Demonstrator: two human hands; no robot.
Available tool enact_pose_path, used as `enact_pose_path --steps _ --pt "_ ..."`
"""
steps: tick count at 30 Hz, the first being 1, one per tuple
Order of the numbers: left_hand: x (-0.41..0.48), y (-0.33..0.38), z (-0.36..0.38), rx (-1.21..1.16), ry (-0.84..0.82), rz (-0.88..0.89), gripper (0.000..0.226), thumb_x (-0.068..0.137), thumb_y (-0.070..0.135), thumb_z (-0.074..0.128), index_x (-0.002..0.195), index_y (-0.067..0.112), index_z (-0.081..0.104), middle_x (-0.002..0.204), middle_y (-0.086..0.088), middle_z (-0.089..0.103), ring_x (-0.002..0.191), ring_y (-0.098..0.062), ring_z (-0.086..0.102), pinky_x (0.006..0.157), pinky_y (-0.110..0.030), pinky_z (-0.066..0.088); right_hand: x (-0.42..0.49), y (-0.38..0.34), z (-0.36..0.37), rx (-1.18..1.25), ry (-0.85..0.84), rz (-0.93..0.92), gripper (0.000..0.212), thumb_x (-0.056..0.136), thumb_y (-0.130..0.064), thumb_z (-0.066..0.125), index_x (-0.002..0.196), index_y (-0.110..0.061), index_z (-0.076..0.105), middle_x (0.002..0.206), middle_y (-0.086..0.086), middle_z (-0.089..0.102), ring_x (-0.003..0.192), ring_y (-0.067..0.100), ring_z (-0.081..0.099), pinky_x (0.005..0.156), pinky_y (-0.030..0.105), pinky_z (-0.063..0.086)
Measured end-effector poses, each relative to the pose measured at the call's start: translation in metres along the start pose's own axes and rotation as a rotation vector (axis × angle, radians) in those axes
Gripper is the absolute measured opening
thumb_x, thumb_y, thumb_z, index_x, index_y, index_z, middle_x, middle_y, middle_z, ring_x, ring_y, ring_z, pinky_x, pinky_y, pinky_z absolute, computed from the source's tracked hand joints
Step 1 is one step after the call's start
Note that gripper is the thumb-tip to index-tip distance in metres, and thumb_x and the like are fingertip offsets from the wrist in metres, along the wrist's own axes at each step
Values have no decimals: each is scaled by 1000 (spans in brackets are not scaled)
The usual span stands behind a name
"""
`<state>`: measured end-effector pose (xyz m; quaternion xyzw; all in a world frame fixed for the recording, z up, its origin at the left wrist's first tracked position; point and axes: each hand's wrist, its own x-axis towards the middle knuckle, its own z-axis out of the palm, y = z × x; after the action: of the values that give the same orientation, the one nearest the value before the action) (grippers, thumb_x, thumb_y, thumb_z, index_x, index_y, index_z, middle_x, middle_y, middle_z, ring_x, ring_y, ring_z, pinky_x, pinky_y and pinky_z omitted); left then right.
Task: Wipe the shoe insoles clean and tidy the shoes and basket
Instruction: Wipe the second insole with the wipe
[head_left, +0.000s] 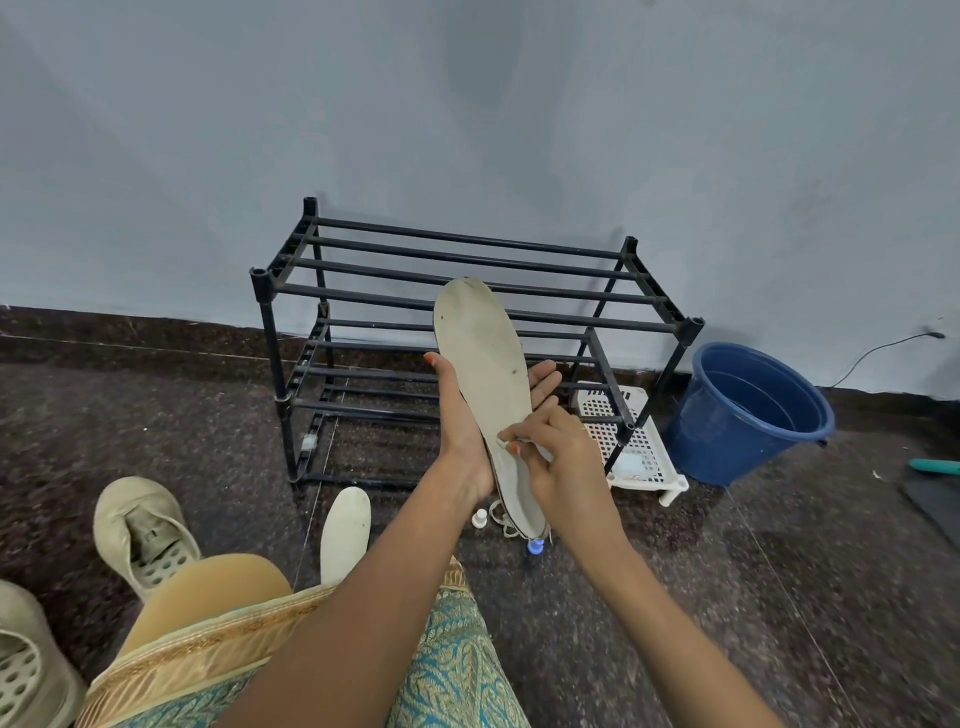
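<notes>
Beige and flecked with dark spots, the insole (483, 353) stands almost upright at the centre of the frame, toe end up, in front of the rack (693, 325). The left hand (457, 415) grasps it from behind around the middle, with the thumb on its left edge and the fingers curled round its right edge. The right hand (556, 462) is clenched low on the heel half, thumb and forefinger pinching a small pale scrap (505, 443) against the insole's face. The scrap is too small to tell whether it is cloth or tissue. The step in hand looks like wiping, at work near the heel. To do it well, I judge, the left hand should back the foam directly behind the spot being rubbed, since a thin insole will likely bend away from pressure. Moving that grip upward as the wiping climbs would keep the toe end from flopping. Long strokes from heel to toe should carry dirt off one end rather than smear it about, while the dark specks near the middle probably want short, firm rubs. So small a scrap will foul quickly, so turning it to a fresh face would help. A second insole (345, 530) lies on the floor at lower centre, near a shoe (140, 530) at lower left. The basket (636, 452) sits at the rack's lower right corner beside a blue bucket (727, 441), so the tidying seems not yet done.
</notes>
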<state>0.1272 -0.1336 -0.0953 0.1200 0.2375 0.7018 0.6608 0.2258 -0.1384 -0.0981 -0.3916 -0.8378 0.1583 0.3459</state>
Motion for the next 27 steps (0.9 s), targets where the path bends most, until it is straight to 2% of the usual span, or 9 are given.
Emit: enact_pose_path --steps 2,4,8,11,13,15,18,21,27 --pt "0 -1 1 25 6 -1 95 78 82 8 114 9 58 105 -18 69 100 -28 66 96 -40 47 -3 2 -1 -16 15 -7 18 75 9 63 83 -5 71 82 -3 50 81 15 48 75 3 31" --pt "-1 -1 2 36 14 -12 96 78 82 8 107 9 62 103 -17 69 99 -27 65 97 -39 45 0 4 0 -40 36 -8 18 75 10 62 84 -4 71 83 4 54 82 18 49 73 8 33" --pt "-7 0 4 91 -24 -64 105 74 85 1 85 13 78 106 -12 70 97 -25 65 100 -39 43 12 9 1 -72 86 -31 17 75 11 61 83 -2 70 84 10 56 82 29 54 69 33 48" --pt "-6 0 4 128 43 -69 96 78 81 2 94 19 73 95 -10 71 85 -25 66 81 -36 50 22 12 1 -64 112 -76 16 75 12 61 81 -1 68 84 0 47 80 29 53 67 41 50" --pt "-5 0 3 119 56 -63 93 79 81 3 103 17 67 95 -10 71 86 -26 65 79 -36 50 24 12 1 -65 114 -92 15 75 12 60 81 0 68 83 1 46 78 30 53 67 42 49" --pt "-5 0 3 100 -7 -71 102 75 84 2 103 13 70 109 -12 69 96 -27 64 89 -38 47 22 11 3 -63 102 -79 16 75 12 60 82 0 69 82 8 52 79 31 53 68 42 49" --pt "-6 0 3 42 -16 -53 105 75 84 4 91 10 76 110 -15 68 97 -27 65 96 -39 44 18 12 4 -61 73 -61 18 74 12 60 82 -1 69 81 12 55 77 32 53 68 32 44" --pt "-1 1 1 -22 30 -9 99 77 83 8 107 7 63 107 -18 68 100 -27 64 98 -38 45 11 13 7 -81 50 -64 18 73 9 58 82 -2 70 79 12 57 76 30 53 68 15 30" --pt "0 0 1 21 60 -7 96 78 82 7 104 7 61 107 -18 68 103 -28 63 98 -38 45 5 17 6 -88 45 -55 18 73 9 59 81 -3 70 79 12 57 76 28 53 68 15 32"
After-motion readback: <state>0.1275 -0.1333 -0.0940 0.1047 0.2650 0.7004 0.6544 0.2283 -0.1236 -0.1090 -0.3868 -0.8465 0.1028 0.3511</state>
